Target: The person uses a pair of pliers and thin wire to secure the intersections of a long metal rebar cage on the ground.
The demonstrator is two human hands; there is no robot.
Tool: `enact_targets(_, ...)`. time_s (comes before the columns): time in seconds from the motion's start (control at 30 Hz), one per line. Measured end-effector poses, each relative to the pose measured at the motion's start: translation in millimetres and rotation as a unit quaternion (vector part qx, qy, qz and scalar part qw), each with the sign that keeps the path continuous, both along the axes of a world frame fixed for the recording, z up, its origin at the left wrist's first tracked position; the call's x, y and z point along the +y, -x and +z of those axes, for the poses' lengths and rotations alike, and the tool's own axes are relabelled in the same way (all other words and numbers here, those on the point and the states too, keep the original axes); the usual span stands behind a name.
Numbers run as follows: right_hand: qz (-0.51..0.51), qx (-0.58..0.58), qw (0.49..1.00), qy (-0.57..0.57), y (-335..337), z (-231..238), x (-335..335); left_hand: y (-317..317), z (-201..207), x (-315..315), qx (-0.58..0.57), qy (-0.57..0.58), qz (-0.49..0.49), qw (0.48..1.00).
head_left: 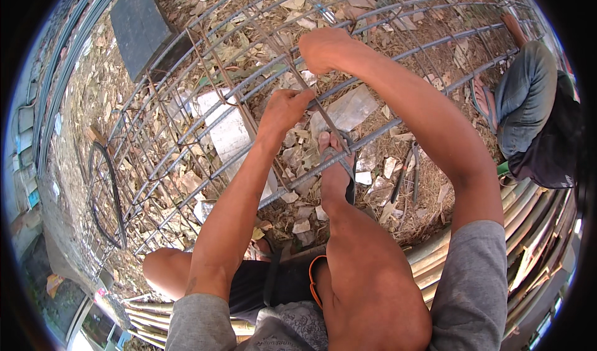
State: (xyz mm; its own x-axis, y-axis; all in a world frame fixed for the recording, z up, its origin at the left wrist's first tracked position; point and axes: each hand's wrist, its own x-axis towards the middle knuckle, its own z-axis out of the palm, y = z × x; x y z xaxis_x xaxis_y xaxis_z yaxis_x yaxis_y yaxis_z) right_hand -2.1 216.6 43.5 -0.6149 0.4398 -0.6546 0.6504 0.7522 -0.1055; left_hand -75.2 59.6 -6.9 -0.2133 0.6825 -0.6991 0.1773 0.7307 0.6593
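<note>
A long cage of ribbed steel bars (217, 120) and thin square stirrups lies over the littered ground in front of me. My left hand (286, 110) is closed, its thumb and fingertips pinched at a rusty stirrup (326, 118) that crosses the long bars. Just beyond and to the right, my right hand (324, 50) makes a fist beside the upper part of that stirrup. Its curled fingers are turned away, so what lies in them is hidden. My sandalled foot (329, 144) is beneath the bars by the stirrup's lower end.
Pliers with dark handles (405, 172) lie on the ground to the right. Another person in jeans (528, 96) squats at the cage's right end, a hand on it. A black wire coil (93, 195) hangs at the left, near a dark board (140, 27). Bamboo strips (429, 267) lie behind me.
</note>
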Motion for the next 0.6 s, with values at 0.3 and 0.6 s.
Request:
enact_targets(0.3, -0.024, 0.021, 0.999, 0.035, -14, -10, -17, 3, -16, 1, -0.034, 0.001, -0.016, 0.999)
enact_targets(0.6, -0.342, 0.323, 0.872, 0.138, -116, -59, -92, 3, -24, 2, -0.052, -0.009, -0.045, 0.998)
